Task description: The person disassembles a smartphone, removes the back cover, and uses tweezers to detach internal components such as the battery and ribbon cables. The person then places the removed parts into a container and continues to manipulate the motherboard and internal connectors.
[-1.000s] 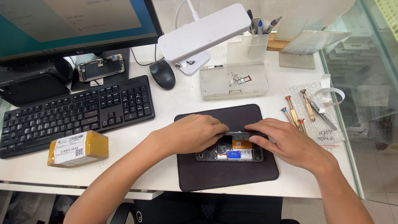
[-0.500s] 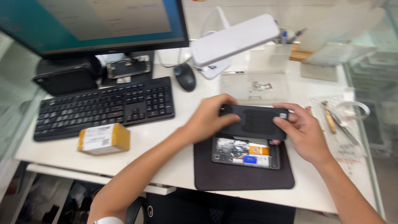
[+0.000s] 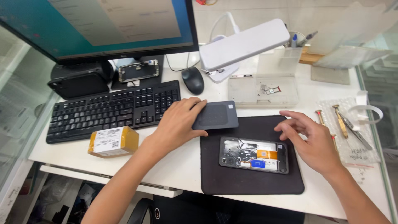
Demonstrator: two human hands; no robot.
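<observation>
meanwhile left hand (image 3: 176,124) holds back cover (image 3: 216,115) at mat's edge (image 3: 207,166)

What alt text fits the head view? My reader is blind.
A left hand holds a dark back cover beside an opened phone lying on a black mat; the empty right hand hovers over the mat.
</observation>
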